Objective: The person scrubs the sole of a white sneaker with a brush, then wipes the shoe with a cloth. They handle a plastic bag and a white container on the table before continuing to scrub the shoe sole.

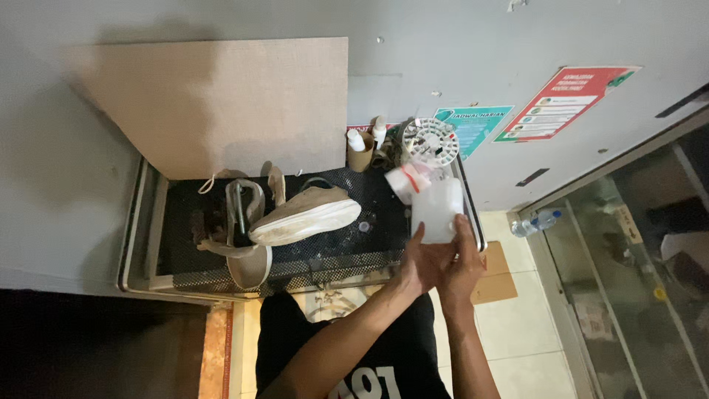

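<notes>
Jug point(437, 210), translucent white, sits at 3 o'clock on the mesh tray point(140, 222), tilted toward the shoe point(306, 216). Left hand point(419, 264) and right hand point(461, 258) both clasp its base; support underneath, pour slowly.

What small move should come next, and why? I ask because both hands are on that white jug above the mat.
Probably lower the white plastic jug onto the bare black mesh mat right of the beige sneaker. The left hand and right hand clasp only its lower end, it tilts with the capped spout away from the person, and small bottles crowd the mat's far edge.
</notes>
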